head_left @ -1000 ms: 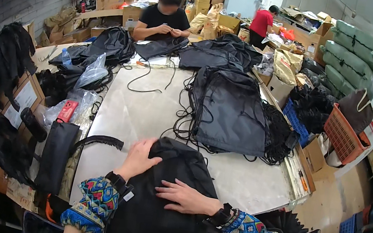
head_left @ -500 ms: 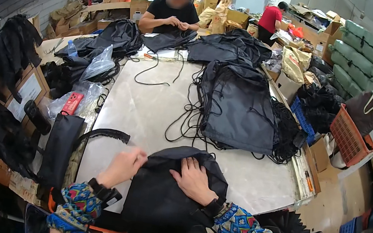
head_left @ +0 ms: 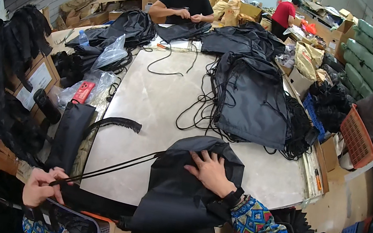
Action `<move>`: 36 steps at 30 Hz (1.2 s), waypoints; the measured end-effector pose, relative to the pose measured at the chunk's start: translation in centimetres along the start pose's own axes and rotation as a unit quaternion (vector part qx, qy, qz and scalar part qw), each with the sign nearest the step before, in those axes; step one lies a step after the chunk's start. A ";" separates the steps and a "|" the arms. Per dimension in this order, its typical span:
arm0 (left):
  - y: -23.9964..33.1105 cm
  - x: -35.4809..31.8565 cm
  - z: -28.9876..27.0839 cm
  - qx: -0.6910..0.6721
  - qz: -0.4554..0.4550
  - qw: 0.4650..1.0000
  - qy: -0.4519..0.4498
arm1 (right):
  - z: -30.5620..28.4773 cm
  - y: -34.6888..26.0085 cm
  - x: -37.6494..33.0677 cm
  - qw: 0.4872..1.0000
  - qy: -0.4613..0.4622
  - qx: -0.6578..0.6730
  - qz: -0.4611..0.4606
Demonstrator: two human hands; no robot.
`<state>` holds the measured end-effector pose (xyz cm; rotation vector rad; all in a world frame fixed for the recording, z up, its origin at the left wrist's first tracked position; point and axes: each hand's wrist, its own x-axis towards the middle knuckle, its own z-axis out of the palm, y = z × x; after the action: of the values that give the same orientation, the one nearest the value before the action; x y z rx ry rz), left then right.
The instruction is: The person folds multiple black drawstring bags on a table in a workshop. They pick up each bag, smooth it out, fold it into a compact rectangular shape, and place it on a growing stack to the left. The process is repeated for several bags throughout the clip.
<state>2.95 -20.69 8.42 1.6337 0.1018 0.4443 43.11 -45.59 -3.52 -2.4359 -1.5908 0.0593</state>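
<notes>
A black drawstring bag [head_left: 183, 191] lies at the near edge of the table and hangs partly over it. Spread flat on its upper part, my right hand [head_left: 210, 172] presses the fabric with fingers apart. Off to the lower left, my left hand [head_left: 42, 186] has its fingers closed on a black drawstring cord [head_left: 110, 168]. Two strands of that cord run taut from the bag's left side to my fingers. A short black strip [head_left: 118, 123] lies on the table left of the bag.
Finished-looking black bags [head_left: 253, 103] with loose cords lie stacked beyond, on the pale table [head_left: 161, 92]. A red box-like item [head_left: 83, 92], a dark cylinder [head_left: 46, 106] and plastic bags [head_left: 112, 52] line the left edge. A person in black [head_left: 186, 4] sits across the table.
My left hand has moved from beside the bag down and left, drawing the cord strands out taut. My right hand stays on the bag; the view has shifted slightly.
</notes>
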 end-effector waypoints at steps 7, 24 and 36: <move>3.1 12.7 14.7 -0.130 -0.246 0.904 -0.324 | 3.1 -3.1 2.6 0.995 0.010 0.048 -0.092; -18.1 17.3 14.4 0.504 0.036 0.863 -0.009 | -3.6 5.4 -1.7 0.942 0.158 0.243 0.170; -17.0 19.4 13.7 0.647 -0.018 0.757 -0.089 | -5.2 5.2 4.7 0.859 -0.082 0.486 0.142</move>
<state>28.77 -25.19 -4.48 3.0369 0.3526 0.1341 50.51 -44.24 0.88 -1.8078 -0.8583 0.9024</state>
